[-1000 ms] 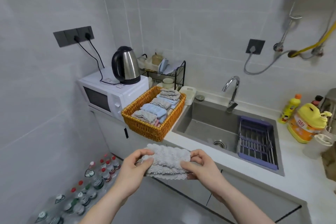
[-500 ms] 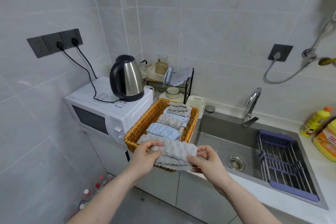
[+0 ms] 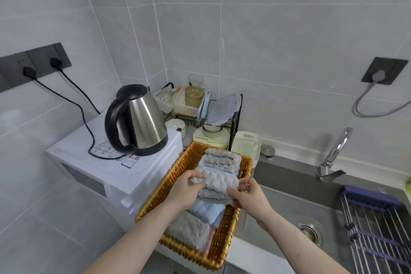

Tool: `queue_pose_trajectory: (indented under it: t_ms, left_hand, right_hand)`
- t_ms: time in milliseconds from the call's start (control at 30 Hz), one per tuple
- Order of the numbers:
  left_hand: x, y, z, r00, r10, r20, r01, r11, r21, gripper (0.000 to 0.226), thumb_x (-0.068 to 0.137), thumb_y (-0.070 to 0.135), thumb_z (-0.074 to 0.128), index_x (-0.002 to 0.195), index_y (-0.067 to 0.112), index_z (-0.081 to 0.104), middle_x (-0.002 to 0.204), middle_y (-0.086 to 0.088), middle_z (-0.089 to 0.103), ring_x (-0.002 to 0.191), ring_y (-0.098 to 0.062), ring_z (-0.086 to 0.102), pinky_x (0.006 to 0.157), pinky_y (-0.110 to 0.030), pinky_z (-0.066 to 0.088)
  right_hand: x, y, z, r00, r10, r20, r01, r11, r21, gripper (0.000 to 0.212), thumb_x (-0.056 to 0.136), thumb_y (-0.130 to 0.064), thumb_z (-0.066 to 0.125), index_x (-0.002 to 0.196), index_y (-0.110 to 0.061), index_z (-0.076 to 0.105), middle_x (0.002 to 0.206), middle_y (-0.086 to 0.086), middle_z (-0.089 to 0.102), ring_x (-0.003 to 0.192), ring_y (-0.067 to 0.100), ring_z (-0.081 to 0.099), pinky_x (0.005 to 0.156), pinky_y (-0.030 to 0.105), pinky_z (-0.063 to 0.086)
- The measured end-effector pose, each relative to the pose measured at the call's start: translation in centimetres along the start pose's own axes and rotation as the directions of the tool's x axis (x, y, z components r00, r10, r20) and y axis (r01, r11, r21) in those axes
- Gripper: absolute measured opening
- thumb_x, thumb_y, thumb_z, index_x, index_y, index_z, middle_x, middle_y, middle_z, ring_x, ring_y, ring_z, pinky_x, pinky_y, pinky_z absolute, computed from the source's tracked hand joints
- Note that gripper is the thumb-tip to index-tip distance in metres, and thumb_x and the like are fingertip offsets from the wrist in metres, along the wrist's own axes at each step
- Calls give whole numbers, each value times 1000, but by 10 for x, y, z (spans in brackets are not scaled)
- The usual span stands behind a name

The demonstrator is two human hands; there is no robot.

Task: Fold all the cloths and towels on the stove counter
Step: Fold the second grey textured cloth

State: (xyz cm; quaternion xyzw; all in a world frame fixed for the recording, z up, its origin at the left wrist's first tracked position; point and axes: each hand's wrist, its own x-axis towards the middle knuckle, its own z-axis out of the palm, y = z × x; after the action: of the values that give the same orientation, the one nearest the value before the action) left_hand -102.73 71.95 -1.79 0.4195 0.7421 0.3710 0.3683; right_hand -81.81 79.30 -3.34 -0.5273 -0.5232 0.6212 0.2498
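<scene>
Fingers of both hands pinch the ends of a folded grey cloth, held over the basket middle. Stowing step; next, lower it into the gap toward twelve o'clock, behind the blue cloth.

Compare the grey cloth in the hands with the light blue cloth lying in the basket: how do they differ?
The grey cloth is grey; the light blue cloth is pale blue. The grey cloth is gripped at its ends by the left hand and right hand over the wicker basket; the light blue cloth lies free inside it, partly covered by the grey one. Both are folded and have a ridged, fluffy pile.
</scene>
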Motion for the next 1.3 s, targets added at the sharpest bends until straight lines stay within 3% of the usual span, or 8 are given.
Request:
queue_pose_trajectory:
  t_ms: [133, 233, 300, 433, 600, 800, 1033, 1300]
  left_hand:
    - [51, -3, 5, 1000, -11, -11, 12, 1000, 27, 18, 96, 23, 63, 110, 33, 62, 133, 10, 56, 117, -7, 53, 94, -24, 41]
    - [77, -10, 10, 999, -47, -5, 47, 998, 36, 17, 98, 20, 61, 113, 28, 61, 125, 9, 59, 81, 5, 53, 66, -9, 42]
    - [92, -15, 12, 998, -64, 14, 63, 997, 47, 16, 98, 21, 62, 113, 29, 61, 122, 7, 60, 77, 5, 50, 62, -9, 39]
    - [111, -27, 11, 994, -78, 74, 71, 993, 95, 17, 97, 31, 65, 113, 36, 62, 140, 10, 55, 129, -12, 49, 96, -22, 42]
    - [113, -36, 13, 997, -42, 67, 31, 987, 160, 22, 96, 25, 66, 117, 34, 61, 155, 4, 36, 148, -15, 30, 118, -30, 27]
    - [100, -42, 13, 959, 283, 0, -249, 844, 475, 30, 97, 30, 61, 126, 37, 57, 151, 18, 32, 144, -6, 24, 118, -23, 20]
    - [103, -50, 25, 964, 133, 232, -250, 753, 609, 53, 99, 33, 50, 152, 31, 38, 162, 12, 28, 152, -18, 17, 126, -39, 19]
    - [102, -42, 26, 969, 66, 238, -205, 754, 624, 52, 99, 24, 46, 150, 28, 39, 163, 9, 25, 152, -23, 19, 125, -40, 22]
  right_hand:
    - [57, -4, 5, 999, 41, -10, -42, 997, -62, 54, 81, -29, 83, 121, -17, 50, 113, 5, 60, 95, 23, 71, 85, 47, 62]
    - [84, -2, 10, 997, 79, -20, -81, 992, -100, 54, 82, -29, 81, 124, -16, 48, 113, 3, 56, 98, 23, 68, 85, 47, 62]
    - [97, 0, 13, 994, 108, -18, -110, 987, -118, 53, 85, -27, 78, 126, -16, 48, 114, 2, 56, 96, 21, 68, 84, 45, 63]
    - [112, 4, 15, 988, 155, -7, -153, 964, -219, 56, 87, -22, 73, 135, -16, 45, 114, -2, 56, 93, 19, 69, 81, 39, 63]
    - [111, 4, 13, 1000, 1, -17, -9, 879, -477, 60, 91, -31, 68, 142, -19, 38, 135, 0, 46, 98, 12, 60, 65, 14, 45]
    - [104, 12, 12, 865, -470, 178, 437, 529, -727, 35, 99, -21, 53, 133, -32, 56, 139, -14, 39, 120, 13, 41, 104, 24, 41]
    - [109, 25, 14, 915, -266, 302, 390, 405, -827, 52, 99, -27, 46, 150, -36, 44, 154, -13, 35, 141, 20, 29, 120, 40, 29]
    - [105, 24, 16, 924, -235, 302, 374, 392, -840, 55, 97, -35, 49, 151, -39, 41, 156, -14, 33, 145, 20, 24, 122, 42, 24]
